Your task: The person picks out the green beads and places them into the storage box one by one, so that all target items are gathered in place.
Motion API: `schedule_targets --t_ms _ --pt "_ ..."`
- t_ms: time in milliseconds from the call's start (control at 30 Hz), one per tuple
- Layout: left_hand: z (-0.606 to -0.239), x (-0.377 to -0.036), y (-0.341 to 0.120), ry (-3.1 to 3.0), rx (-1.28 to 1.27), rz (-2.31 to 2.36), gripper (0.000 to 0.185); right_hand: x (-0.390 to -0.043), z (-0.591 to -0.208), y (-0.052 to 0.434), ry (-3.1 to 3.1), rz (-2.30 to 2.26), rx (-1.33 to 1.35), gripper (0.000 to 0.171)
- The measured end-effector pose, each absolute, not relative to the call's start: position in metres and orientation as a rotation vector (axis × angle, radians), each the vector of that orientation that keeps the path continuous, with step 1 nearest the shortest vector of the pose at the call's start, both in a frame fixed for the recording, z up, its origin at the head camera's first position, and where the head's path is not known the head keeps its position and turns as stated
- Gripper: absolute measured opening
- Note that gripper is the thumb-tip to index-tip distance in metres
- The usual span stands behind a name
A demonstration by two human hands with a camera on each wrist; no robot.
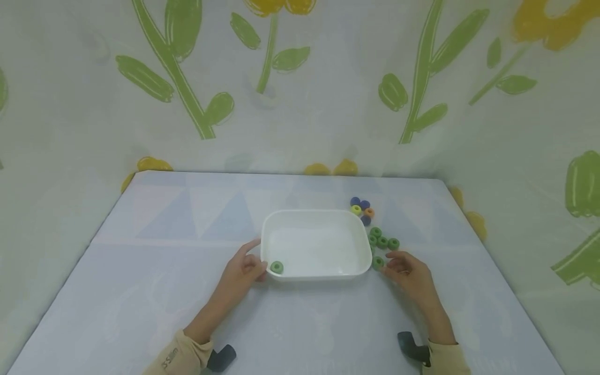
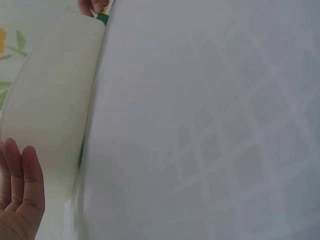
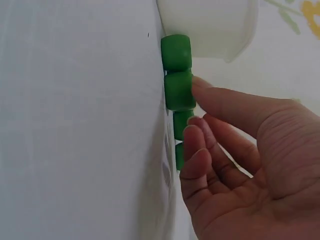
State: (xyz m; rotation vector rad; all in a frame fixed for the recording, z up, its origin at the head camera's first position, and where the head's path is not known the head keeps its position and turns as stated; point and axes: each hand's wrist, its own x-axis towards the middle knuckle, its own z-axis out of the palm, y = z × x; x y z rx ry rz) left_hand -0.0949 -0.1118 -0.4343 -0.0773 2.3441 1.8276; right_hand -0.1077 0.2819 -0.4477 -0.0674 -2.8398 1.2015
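A white rectangular tray point(image 1: 316, 245) lies on the table with one green bead point(image 1: 277, 267) in its near left corner. At the tray's left end, my left hand point(image 1: 245, 270) touches the rim and outer wall. Its fingers lie fairly straight against that wall in the left wrist view. Beside the tray's right end, my right hand point(image 1: 412, 278) reaches a green bead point(image 3: 179, 91) on the table. The thumb touches this bead; the other fingers are loosely bent and apart from the thumb. Several more green beads point(image 1: 382, 242) cluster just beyond, next to the tray.
Behind the green beads, at the tray's far right corner, sit dark blue beads point(image 1: 365, 204), a yellow bead point(image 1: 355, 210) and an orange bead point(image 1: 369, 212). A pale patterned cloth covers the table point(image 1: 187, 291). A flower-printed curtain point(image 1: 319, 120) surrounds its far and side edges.
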Motion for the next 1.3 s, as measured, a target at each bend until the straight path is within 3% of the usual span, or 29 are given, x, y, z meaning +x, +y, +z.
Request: schedule_targets --t_ms 1300 --pt "-0.436 -0.095 -0.111 2.324 -0.094 1.861 0.060 -0.121 -0.453 0.273 -2.977 1.084 -0.051 0.039"
